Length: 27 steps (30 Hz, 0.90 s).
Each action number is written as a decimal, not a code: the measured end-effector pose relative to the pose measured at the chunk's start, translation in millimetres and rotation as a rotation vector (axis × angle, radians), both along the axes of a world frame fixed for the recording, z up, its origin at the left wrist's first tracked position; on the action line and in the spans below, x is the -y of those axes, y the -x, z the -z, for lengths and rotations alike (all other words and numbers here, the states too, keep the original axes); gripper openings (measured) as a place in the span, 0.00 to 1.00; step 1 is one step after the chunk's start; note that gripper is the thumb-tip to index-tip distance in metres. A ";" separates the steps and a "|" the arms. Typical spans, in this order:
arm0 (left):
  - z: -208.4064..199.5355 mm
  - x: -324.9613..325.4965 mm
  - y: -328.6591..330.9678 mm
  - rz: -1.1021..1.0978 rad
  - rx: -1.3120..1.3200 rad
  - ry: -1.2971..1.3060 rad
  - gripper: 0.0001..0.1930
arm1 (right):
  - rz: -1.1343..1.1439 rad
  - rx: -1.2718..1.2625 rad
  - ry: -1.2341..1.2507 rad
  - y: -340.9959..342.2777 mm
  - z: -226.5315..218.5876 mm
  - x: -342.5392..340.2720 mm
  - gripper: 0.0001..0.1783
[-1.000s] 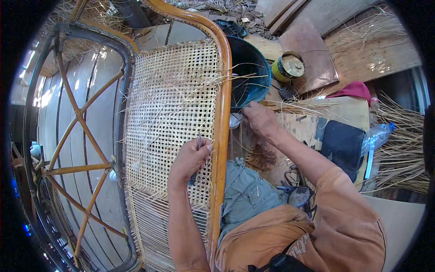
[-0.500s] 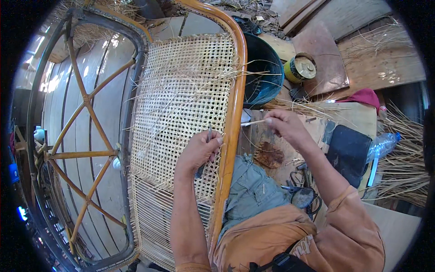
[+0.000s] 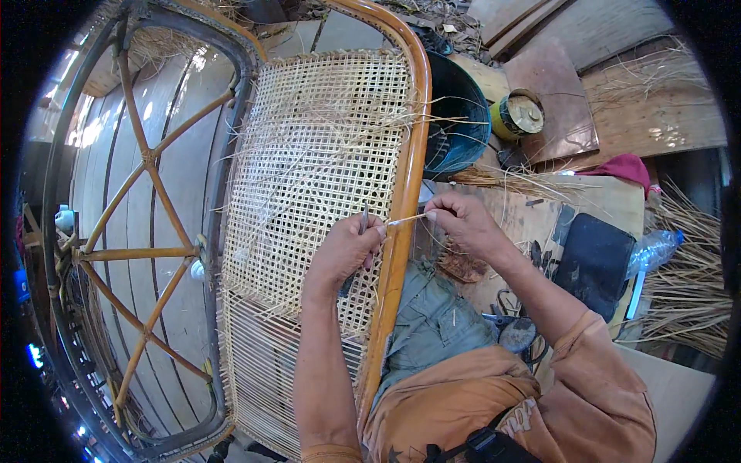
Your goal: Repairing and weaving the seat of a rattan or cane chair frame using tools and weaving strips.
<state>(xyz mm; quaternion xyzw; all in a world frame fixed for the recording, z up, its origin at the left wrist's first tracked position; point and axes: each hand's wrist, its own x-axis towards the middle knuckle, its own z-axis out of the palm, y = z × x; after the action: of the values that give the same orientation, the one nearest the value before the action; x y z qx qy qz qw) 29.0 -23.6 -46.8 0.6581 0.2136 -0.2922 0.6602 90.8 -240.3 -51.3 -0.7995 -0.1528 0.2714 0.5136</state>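
My left hand [image 3: 343, 251] is closed round a thin, dark pointed tool [image 3: 363, 222] that sticks up past the thumb; its exact kind is unclear. It hovers over the woven cane panel [image 3: 309, 154], beside the varnished orange-brown wooden rim [image 3: 418, 116]. In a pinch of thumb and finger, my right hand [image 3: 467, 225] holds a thin, pale stick [image 3: 409, 219] with a white tip. The stick spans the rim, and its white end meets my left thumb and forefinger. Toward me, the panel shows only parallel cane strands [image 3: 266, 370], with no cross weave visible there.
A dark frame with crossed rattan poles [image 3: 147, 162] stands at left. On the right are a teal bucket [image 3: 463, 116], a yellow tin [image 3: 518, 114], a black case [image 3: 590, 258], a plastic bottle [image 3: 654, 251] and bundled cane strips [image 3: 691, 285]. Scissor-like tools [image 3: 513, 312] lie near my lap.
My right hand has moved left and slightly up, bringing the stick's white end to my left fingers. The left hand still grips the dark pointed tool and has shifted slightly.
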 end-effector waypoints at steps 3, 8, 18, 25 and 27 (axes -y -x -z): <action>3.6 0.8 0.0 -0.011 0.012 0.015 0.08 | 0.029 -0.005 -0.034 3.2 0.6 2.5 0.06; 2.6 -0.8 -0.1 0.000 -0.008 0.010 0.08 | 0.059 -0.104 -0.039 8.3 -0.4 -1.7 0.06; 3.8 1.7 1.0 -0.036 -0.010 0.005 0.09 | 0.176 -0.056 -0.130 14.2 6.6 -5.4 0.06; -4.0 5.1 1.2 -0.059 -0.002 -0.050 0.08 | 0.278 -0.121 -0.141 17.3 2.6 -6.4 0.06; -5.0 7.3 0.9 -0.061 -0.006 -0.061 0.08 | 0.251 -0.063 -0.134 19.2 9.8 -8.3 0.06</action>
<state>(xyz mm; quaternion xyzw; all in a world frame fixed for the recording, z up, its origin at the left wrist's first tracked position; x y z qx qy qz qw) 28.1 -30.9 -41.8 0.6705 0.2442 -0.2672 0.6477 71.6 -232.1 -61.1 -0.7673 -0.0530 0.2190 0.6004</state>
